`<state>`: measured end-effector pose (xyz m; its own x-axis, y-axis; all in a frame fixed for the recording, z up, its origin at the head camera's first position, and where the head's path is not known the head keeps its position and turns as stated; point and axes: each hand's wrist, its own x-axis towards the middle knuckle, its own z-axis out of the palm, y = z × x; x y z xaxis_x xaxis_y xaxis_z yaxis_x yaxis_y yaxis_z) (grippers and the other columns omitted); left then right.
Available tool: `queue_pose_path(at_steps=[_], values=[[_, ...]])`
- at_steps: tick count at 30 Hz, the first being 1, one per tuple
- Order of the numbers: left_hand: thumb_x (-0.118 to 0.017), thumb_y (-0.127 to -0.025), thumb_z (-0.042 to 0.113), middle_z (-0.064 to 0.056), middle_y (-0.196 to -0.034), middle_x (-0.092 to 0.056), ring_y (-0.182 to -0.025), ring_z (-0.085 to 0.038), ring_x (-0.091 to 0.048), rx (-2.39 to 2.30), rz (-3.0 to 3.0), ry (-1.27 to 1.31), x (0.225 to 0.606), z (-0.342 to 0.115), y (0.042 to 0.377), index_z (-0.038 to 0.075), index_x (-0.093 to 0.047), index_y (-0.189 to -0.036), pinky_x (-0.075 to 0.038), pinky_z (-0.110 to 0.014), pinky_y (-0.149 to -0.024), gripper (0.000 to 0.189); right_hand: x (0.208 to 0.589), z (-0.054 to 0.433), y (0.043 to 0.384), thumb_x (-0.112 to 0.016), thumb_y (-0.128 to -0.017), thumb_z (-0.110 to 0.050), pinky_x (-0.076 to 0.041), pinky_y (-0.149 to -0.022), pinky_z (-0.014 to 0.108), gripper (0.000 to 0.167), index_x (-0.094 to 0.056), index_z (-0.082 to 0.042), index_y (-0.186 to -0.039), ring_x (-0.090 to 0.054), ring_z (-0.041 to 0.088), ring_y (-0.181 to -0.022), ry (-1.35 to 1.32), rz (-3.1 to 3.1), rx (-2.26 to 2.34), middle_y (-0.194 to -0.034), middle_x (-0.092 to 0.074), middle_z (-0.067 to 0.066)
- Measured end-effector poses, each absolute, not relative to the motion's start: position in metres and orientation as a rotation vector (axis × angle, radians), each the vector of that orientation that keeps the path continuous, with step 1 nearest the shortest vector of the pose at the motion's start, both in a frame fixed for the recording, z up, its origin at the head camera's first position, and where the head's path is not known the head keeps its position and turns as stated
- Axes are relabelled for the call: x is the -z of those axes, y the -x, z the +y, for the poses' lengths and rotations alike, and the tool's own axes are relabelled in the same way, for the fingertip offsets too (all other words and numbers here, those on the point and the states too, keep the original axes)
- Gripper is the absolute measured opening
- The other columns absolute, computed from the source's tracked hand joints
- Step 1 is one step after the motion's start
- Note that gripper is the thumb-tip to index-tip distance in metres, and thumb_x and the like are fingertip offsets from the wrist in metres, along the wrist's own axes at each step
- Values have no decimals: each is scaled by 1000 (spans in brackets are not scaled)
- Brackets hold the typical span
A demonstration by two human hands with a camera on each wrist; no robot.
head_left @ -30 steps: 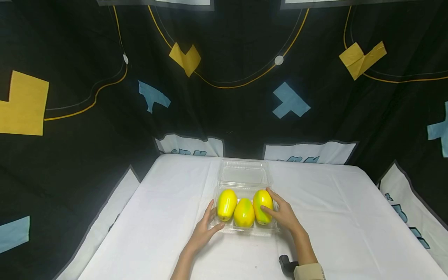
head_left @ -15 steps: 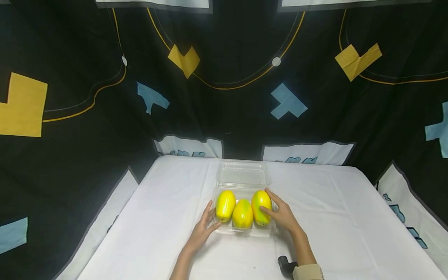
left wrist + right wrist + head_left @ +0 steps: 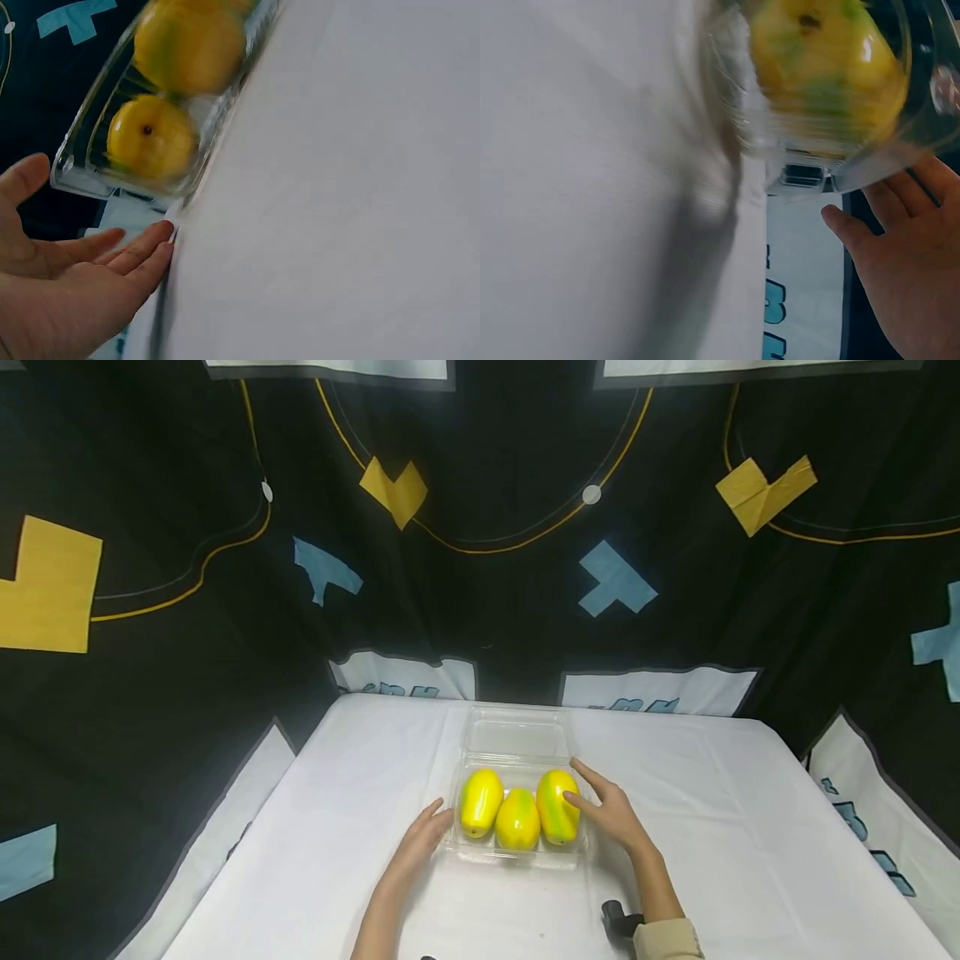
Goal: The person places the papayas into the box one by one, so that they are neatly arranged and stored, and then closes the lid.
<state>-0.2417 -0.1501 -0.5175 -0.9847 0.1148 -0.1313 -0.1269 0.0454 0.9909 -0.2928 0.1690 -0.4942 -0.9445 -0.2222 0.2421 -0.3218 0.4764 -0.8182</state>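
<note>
In the head view, three glossy yellow mango-shaped fruits lie in a row: left fruit (image 3: 482, 803), middle fruit (image 3: 517, 820) and right fruit (image 3: 557, 807). They sit in the base of a clear plastic clamshell box (image 3: 480, 853), whose hinged lid (image 3: 517, 732) lies back flat behind it. My left hand (image 3: 420, 847) is beside the box's left side, fingers extended and holding nothing; the left wrist view shows a gap between the hand (image 3: 82, 277) and the box. My right hand (image 3: 618, 814) is at the right side, thumb overlapping the right fruit's edge in the head view, fingers spread.
A white cloth covers the table (image 3: 712, 843). A black device (image 3: 619, 920) is at my right wrist. Behind the table hangs a black curtain (image 3: 480, 602) with yellow and blue patches.
My left hand has drawn back to the left, off the box's side. My right hand has shifted slightly right, its fingers and thumb moving off the right fruit. The fruits stay in the box.
</note>
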Motion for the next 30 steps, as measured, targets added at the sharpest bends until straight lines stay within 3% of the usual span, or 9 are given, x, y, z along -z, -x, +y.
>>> queue_pose_path(at_steps=[3, 6, 14, 18, 24, 30], values=[[-43, -97, 34, -30, -141, -29, -130, -41, -30, -2070, 2124, 86, 503, -155, 247, -9, -21, -141, -22, -49, -108, 65, 487, 170, 300, -64, -86, -36, -26, -105, 53, 62, -43, -10, -139, -33, 32, -131, -508, -2582, -1440, -141, -42, 9], [-43, -96, 31, -31, -140, -30, -128, -42, -33, -2047, 2180, 144, 484, -159, 257, -12, -23, -139, -25, -49, -107, 64, 476, 167, 310, -64, -86, -37, -27, -105, 53, 61, -44, -10, -138, -35, 31, -130, -514, -2566, -1416, -139, -45, 9], [-51, -92, 31, -25, -136, -41, -127, -40, -36, -1780, 2523, 207, 430, -156, 308, 0, -31, -141, -28, -57, -102, 61, 444, 159, 338, -62, -89, -30, -33, -104, 46, 52, -48, -9, -134, -44, 28, -125, -520, -2449, -1454, -131, -53, 11], [-52, -92, 28, -21, -135, -45, -126, -37, -38, -1797, 2610, 129, 414, -144, 337, 2, -36, -139, -31, -53, -103, 56, 434, 159, 354, -61, -90, -26, -34, -103, 44, 49, -49, -6, -133, -45, 28, -124, -533, -2377, -1521, -131, -52, 12], [-50, -94, 23, -19, -134, -47, -125, -33, -42, -1901, 2697, 85, 414, -127, 379, 1, -39, -138, -35, -45, -103, 50, 430, 160, 383, -57, -93, -23, -32, -105, 41, 50, -43, -5, -138, -39, 26, -129, -420, -2345, -1653, -138, -45, 12], [-48, -95, 23, -25, -130, -48, -121, -36, -45, -1724, 2863, 171, 434, -126, 403, -5, -40, -135, -40, -44, -99, 49, 440, 165, 397, -51, -96, -21, -28, -107, 39, 51, -35, -5, -142, -35, 27, -131, -219, -2339, -1749, -143, -38, 14]])
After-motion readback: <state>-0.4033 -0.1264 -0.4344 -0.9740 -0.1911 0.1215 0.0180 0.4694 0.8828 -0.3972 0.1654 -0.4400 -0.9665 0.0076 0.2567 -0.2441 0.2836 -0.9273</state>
